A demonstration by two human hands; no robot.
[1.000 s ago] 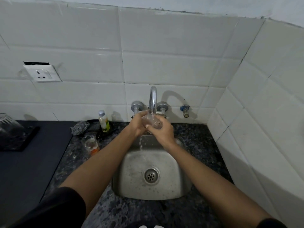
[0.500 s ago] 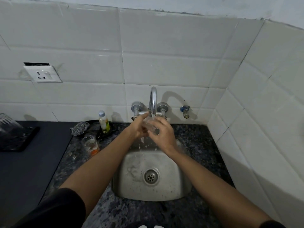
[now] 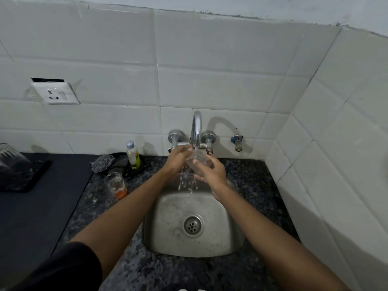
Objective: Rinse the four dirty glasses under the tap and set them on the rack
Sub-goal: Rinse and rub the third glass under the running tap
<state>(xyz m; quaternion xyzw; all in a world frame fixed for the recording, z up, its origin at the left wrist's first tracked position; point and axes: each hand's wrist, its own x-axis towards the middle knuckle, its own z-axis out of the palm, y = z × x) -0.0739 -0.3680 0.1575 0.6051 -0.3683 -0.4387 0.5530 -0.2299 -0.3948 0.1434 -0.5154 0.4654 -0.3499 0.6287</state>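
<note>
A clear glass (image 3: 196, 159) is held under the chrome tap (image 3: 196, 127), which runs; water spills from it into the steel sink (image 3: 222, 232). My left hand (image 3: 177, 159) grips the glass from the left and my right hand (image 3: 211, 170) grips it from the right and below. Most of the glass is hidden by my fingers. A dirty glass (image 3: 117, 185) with orange residue stands on the speckled counter left of the sink. At the far left edge an upturned glass (image 3: 9, 153) sits on a dark rack (image 3: 29, 181).
A small bottle (image 3: 133, 155) stands on a dark dish behind the dirty glass, with a steel scrubber (image 3: 101, 163) beside it. A wall socket (image 3: 55, 93) is on the tiles at left. A tiled wall closes off the right side.
Both hands have lifted the glass a little closer to the spout, and more water now pours over it and drips into the sink.
</note>
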